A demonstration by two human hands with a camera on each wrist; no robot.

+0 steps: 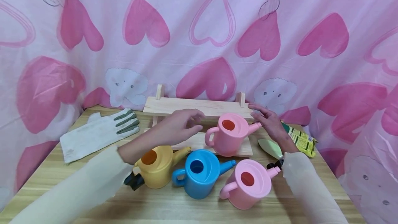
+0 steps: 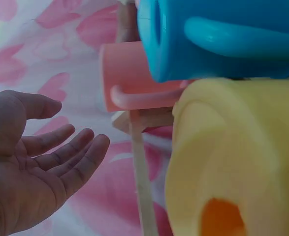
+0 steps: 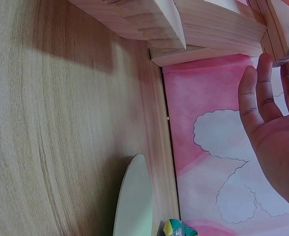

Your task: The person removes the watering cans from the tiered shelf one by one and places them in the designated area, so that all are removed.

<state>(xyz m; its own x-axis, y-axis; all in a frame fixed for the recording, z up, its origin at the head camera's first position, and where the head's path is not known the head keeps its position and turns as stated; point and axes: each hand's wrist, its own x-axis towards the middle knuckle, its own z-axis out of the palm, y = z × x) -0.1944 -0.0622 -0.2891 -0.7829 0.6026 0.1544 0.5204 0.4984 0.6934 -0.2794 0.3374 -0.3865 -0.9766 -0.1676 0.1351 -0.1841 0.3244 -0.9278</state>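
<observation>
A pink watering can (image 1: 230, 139) stands on the lower board of a two-tier wooden shelf (image 1: 199, 106). My left hand (image 1: 178, 127) hovers over the shelf's left part, left of that can; its fingers are loosely bent and hold nothing in the left wrist view. At the shelf's right end, my right hand (image 1: 269, 123) has its fingertips against the upper board (image 3: 282, 34), with the can's spout close to the thumb. In front of the shelf stand a yellow watering can (image 1: 157, 168), a blue watering can (image 1: 202, 175) and a second pink watering can (image 1: 248, 186).
White gloves with green-grey fingers (image 1: 99, 132) lie on the table at left. Right of the shelf are a pale green oval piece (image 1: 269, 148) and a yellow-green packet (image 1: 301, 141). A heart-patterned curtain (image 1: 211, 75) hangs directly behind the shelf.
</observation>
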